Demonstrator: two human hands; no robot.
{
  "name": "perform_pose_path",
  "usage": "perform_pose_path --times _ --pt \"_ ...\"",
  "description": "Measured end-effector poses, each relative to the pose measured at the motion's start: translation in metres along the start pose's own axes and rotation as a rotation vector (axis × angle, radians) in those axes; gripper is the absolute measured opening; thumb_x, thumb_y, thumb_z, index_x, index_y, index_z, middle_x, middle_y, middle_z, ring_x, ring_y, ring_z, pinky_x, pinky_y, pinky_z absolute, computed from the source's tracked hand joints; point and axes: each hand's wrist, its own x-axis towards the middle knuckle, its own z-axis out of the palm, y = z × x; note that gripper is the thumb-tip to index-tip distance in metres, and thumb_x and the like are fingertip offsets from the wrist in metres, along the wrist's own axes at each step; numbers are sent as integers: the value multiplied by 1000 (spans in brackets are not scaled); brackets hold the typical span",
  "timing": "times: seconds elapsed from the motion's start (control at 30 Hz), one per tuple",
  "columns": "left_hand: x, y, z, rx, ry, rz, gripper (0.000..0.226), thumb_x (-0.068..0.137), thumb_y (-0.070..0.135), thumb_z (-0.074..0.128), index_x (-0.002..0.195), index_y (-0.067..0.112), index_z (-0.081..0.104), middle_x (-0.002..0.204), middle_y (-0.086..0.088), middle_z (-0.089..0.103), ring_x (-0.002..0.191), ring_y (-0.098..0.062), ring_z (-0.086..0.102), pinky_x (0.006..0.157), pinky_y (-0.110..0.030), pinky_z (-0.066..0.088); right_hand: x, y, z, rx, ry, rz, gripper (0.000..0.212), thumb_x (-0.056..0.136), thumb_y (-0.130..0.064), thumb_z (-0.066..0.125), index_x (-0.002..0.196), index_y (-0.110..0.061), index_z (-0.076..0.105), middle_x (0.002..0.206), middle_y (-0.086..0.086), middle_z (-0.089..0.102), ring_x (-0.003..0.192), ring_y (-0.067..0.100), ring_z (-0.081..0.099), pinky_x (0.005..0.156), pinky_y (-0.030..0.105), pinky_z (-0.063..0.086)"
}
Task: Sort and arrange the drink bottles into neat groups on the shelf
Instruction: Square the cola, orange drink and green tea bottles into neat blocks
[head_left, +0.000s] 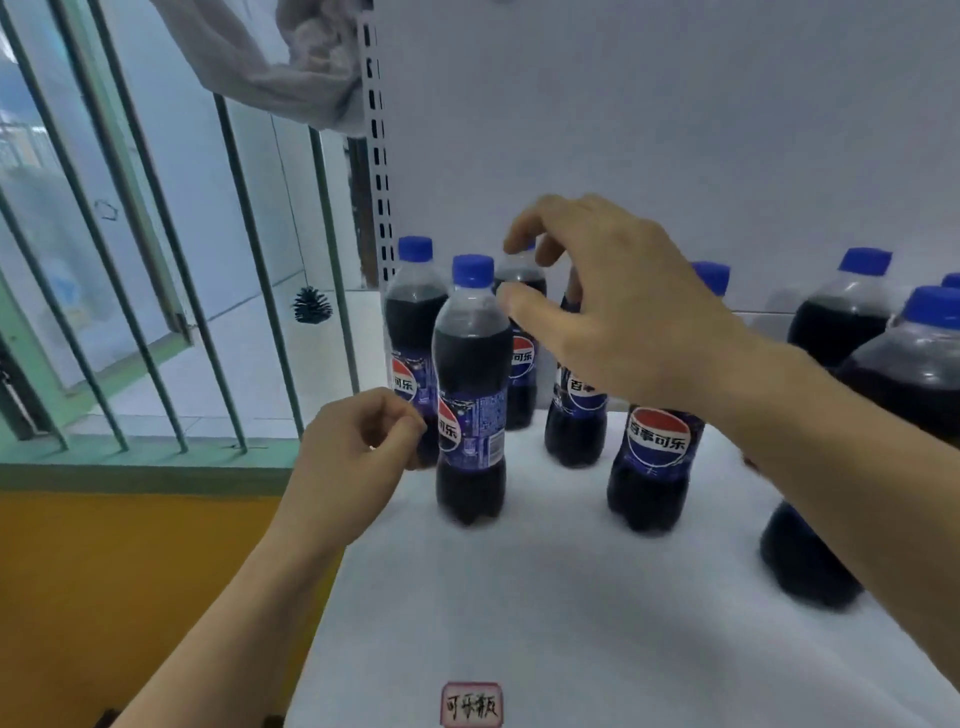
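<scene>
Several cola bottles with blue caps and blue labels stand on the white shelf (545, 597). A front-left bottle (470, 395) stands nearest me, with another (413, 332) behind it at the left. My right hand (618, 306) hovers with fingers spread over the top of a rear bottle (522, 374), fingertips at its cap, not clearly gripping. My left hand (353, 457) is loosely curled at the shelf's left edge, its fingertips by the base of the back-left bottle, holding nothing. Two more bottles (574, 415) (654, 467) stand under my right forearm.
Larger cola bottles (841, 317) (914, 374) stand at the right, one partly behind my right arm. A slotted white upright (378, 156) marks the shelf's left side. Green window bars (156, 260) and an orange floor (130, 571) lie left. A small label (471, 704) sits on the front edge.
</scene>
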Motion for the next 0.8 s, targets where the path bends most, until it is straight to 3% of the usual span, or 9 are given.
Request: perform_pose_path --times 0.07,0.17,0.27,0.37,0.5,0.6,0.7,0.8 --pt "14 -15 -4 -40 -13 1 18 96 6 59 82 11 69 65 1 70 58 -5 63 53 -11 44 15 -9 4 -39 27 0 32 95 -47 59 122 -30 55 107 -5 57 77 2 49 77 28 43" --pt "31 -36 -3 -81 -1 6 11 94 8 64 103 15 64 90 3 69 80 -10 64 64 -15 46 38 -14 7 -110 32 51 32 96 -48 57 121 -29 57 106 -4 60 77 2 52 75 26 43" --pt "42 -55 0 -94 -54 -44 51 91 15 72 135 23 48 120 3 61 108 -13 61 87 -31 54 59 -14 8 -115 -37 150 28 98 -48 54 119 -30 58 107 -6 63 79 1 54 68 22 40" --pt "52 -70 0 -93 -136 -37 73 87 18 76 147 29 37 139 4 53 126 -17 54 106 -47 50 85 -13 9 -140 -93 216 25 102 -44 50 118 -28 60 108 -7 65 88 7 58 70 23 40" --pt "62 -78 4 -163 -204 -72 72 88 7 74 147 26 38 131 6 57 122 -14 55 104 -38 49 126 -3 13 -315 -285 286 31 101 -40 53 128 -26 58 114 -4 64 102 19 60 81 31 44" --pt "63 -82 7 -210 -250 -84 69 89 -1 71 144 26 40 127 7 58 117 -11 57 96 -27 49 148 9 24 -311 -439 410 33 98 -41 59 128 -29 59 110 -2 65 85 20 71 67 33 56" --pt "65 -92 9 -187 -287 -79 67 88 -4 70 144 21 44 129 2 62 118 -16 60 101 -36 51 153 30 44 -328 -505 456 20 90 -24 69 109 -18 68 101 7 73 70 20 74 57 28 58" --pt "70 -98 7 -126 -323 -55 60 88 -2 72 140 19 52 126 1 68 117 -19 64 106 -46 51 153 40 48 -312 -434 466 15 84 -11 73 99 -12 75 89 10 75 58 17 66 48 19 51"
